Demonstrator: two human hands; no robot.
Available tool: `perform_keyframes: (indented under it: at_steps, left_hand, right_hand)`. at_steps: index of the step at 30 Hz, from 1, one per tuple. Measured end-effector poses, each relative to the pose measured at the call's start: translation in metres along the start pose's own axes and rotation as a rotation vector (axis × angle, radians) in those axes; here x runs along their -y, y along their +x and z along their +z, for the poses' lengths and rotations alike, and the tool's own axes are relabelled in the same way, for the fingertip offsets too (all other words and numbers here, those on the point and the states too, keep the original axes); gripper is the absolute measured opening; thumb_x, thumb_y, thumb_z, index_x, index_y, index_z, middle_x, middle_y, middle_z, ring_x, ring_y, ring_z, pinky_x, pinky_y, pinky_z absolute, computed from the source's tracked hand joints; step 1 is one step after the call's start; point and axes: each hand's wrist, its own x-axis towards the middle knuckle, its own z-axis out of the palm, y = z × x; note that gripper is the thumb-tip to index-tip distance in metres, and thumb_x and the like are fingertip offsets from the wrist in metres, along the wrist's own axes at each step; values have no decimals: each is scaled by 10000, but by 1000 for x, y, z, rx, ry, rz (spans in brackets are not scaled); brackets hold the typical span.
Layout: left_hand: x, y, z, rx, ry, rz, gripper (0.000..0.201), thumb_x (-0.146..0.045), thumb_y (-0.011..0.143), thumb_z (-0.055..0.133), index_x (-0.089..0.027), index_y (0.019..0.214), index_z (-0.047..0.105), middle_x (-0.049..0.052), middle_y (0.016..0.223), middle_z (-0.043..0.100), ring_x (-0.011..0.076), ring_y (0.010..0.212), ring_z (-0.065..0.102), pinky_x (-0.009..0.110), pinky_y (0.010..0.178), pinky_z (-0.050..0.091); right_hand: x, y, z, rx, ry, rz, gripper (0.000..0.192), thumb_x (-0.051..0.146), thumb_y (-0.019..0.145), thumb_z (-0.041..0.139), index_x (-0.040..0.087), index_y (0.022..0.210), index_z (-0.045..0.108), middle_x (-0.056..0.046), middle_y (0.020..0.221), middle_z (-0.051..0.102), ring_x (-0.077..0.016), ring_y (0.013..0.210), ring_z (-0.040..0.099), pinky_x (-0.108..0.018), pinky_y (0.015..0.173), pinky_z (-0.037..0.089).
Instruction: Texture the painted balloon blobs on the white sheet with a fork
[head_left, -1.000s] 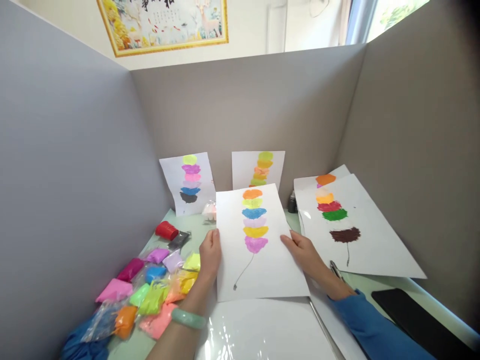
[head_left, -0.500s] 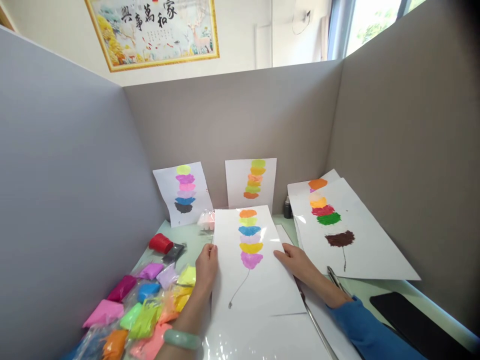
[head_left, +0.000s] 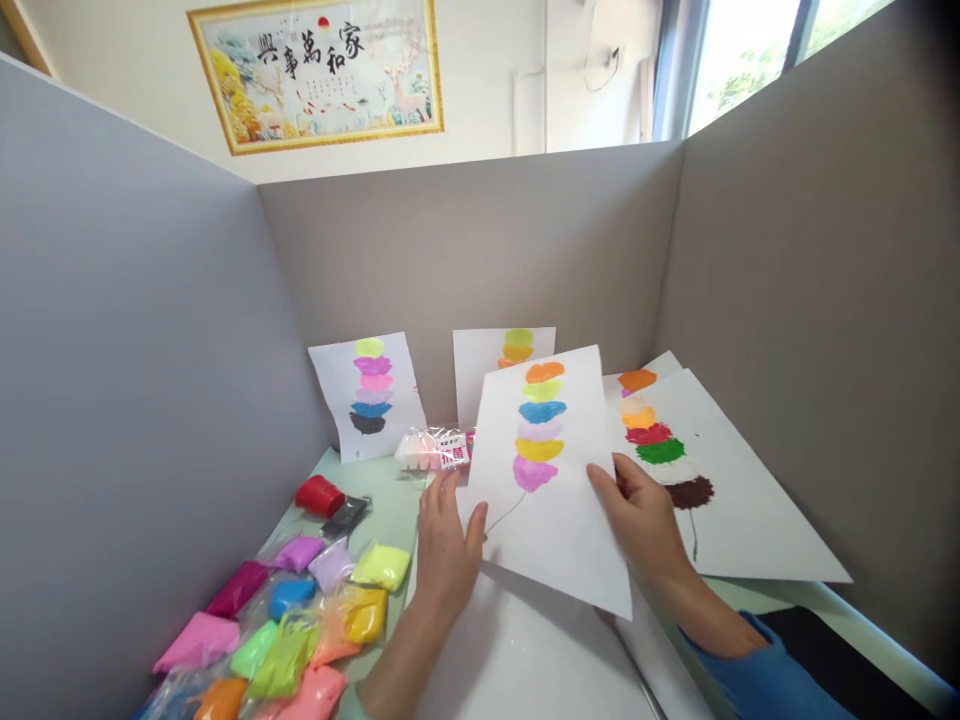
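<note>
My right hand (head_left: pixel 637 510) pinches the right edge of a white paper sheet (head_left: pixel 574 530), thumb in front and fingers behind. Raised and tilted above the white board (head_left: pixel 510 660), the sheet bears a column of orange, yellow-green, blue, lilac, yellow and violet clay-like patches over a thin drawn line. My left hand (head_left: pixel 448 545) is open at the sheet's lower left edge; its fingers stand apart from the paper and the thumb overlaps the edge. Part of another painted sheet (head_left: pixel 469 370) behind is hidden by the raised one.
At left lie several bags of coloured clay (head_left: pixel 285 650) and a red cup (head_left: pixel 320 496). A painted sheet (head_left: pixel 405 420) leans on the grey partition (head_left: pixel 465 250); more sheets (head_left: pixel 757 500) lie right, near a black flat object (head_left: pixel 817 660). A metal rod-like tool (head_left: pixel 637 665) rests below.
The painted sheet has been lifted off the board, moved right and tilted. My left hand has loosened from its edge, while my right hand has kept hold and risen.
</note>
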Motion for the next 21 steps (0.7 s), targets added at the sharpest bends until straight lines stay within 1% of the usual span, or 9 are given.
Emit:
perform_keyframes:
  at_steps: [3,5,6,8,11,14,17,19,21]
  left_hand:
    - [-35,-5,-13,133,-212,3,540,-407,912,505,-178,1388,388,159,1445,393,301,1349,352,496,1076,353]
    - [-62,-12,-24,155,-330,51,615,-429,905,522,-203,1443,327,144,1498,325,310,1375,318,480,1077,365]
    - [-75,-17,-30,143,-361,54,630,-434,913,506,-216,1466,296,135,1519,289,312,1386,299,475,1075,372]
    - [-98,-26,-41,44,-346,27,661,-466,904,509,-254,1483,271,108,1539,252,323,1403,259,495,1082,357]
    - [-117,-29,-54,-16,-268,49,729,-548,814,602,-310,1452,341,75,1519,297,360,1403,232,548,1085,328]
    - [-108,-14,-61,-70,-250,-10,613,-531,865,531,-299,1416,396,60,1516,309,331,1406,239,523,1101,309]
    - [-76,12,-62,-195,-243,-251,610,-496,907,479,-212,1432,352,94,1542,254,293,1417,219,457,1128,272]
    - [-50,29,-62,-155,-281,-459,617,-493,904,484,-166,1413,365,143,1498,340,293,1385,297,434,1117,281]
    - [-26,40,-61,-58,-343,-588,581,-480,910,470,-145,1380,403,167,1408,463,282,1291,444,398,1061,358]
  right_hand:
    - [35,-19,-7,77,6,-170,228,436,861,520,223,873,599,-14,710,585,-161,612,490,-255,540,401]
    - [52,-36,-5,173,5,-342,184,379,865,529,236,942,615,-46,802,612,-187,684,531,-272,582,433]
    - [57,-43,-2,212,-7,-418,162,341,871,520,243,957,617,-54,821,612,-197,709,541,-284,597,443]
    - [60,-56,5,177,-5,-574,127,266,878,485,244,875,609,-46,749,581,-193,670,529,-303,604,443]
    - [53,-66,15,144,14,-653,139,210,871,468,241,867,603,-45,733,568,-193,671,530,-315,614,449]
    - [49,-64,15,215,99,-508,152,258,873,485,236,937,621,-55,806,610,-196,706,564,-311,633,473]
    - [53,-54,10,259,295,-125,239,371,863,510,230,1018,625,-52,825,647,-207,711,601,-293,594,484]
    - [52,-45,9,280,410,114,318,422,829,534,226,1064,617,-46,795,661,-212,674,612,-283,544,473]
    - [44,-35,11,290,449,248,343,427,789,549,219,1053,618,-36,748,660,-205,621,605,-284,523,461]
